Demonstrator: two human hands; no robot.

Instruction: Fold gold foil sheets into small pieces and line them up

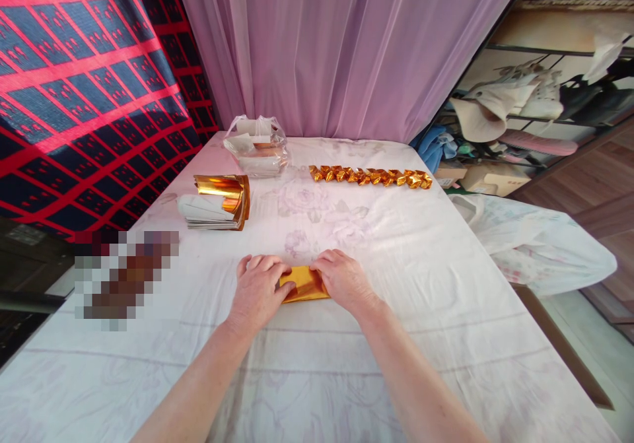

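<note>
A folded strip of shiny gold foil paper (304, 283) lies flat on the cloth-covered table in front of me. My left hand (258, 286) grips its left end, thumb on top and the other fingers curled at the far side. At the right end, my right hand (345, 279) is closed on the paper with its fingers bent over the edge. Beyond my left hand stands a curved stack of gold foil sheets (220, 202) with pale backs. A row of folded gold foil pieces (370, 177) stretches across the far right of the table.
A clear plastic bag (257, 152) with papers in it sits at the table's back left. The tablecloth (317, 370) is pale and floral. A purple curtain (337, 53) hangs behind. To the right are a shelf with shoes (539, 96) and a white plastic bag (549, 245). One left patch is blurred.
</note>
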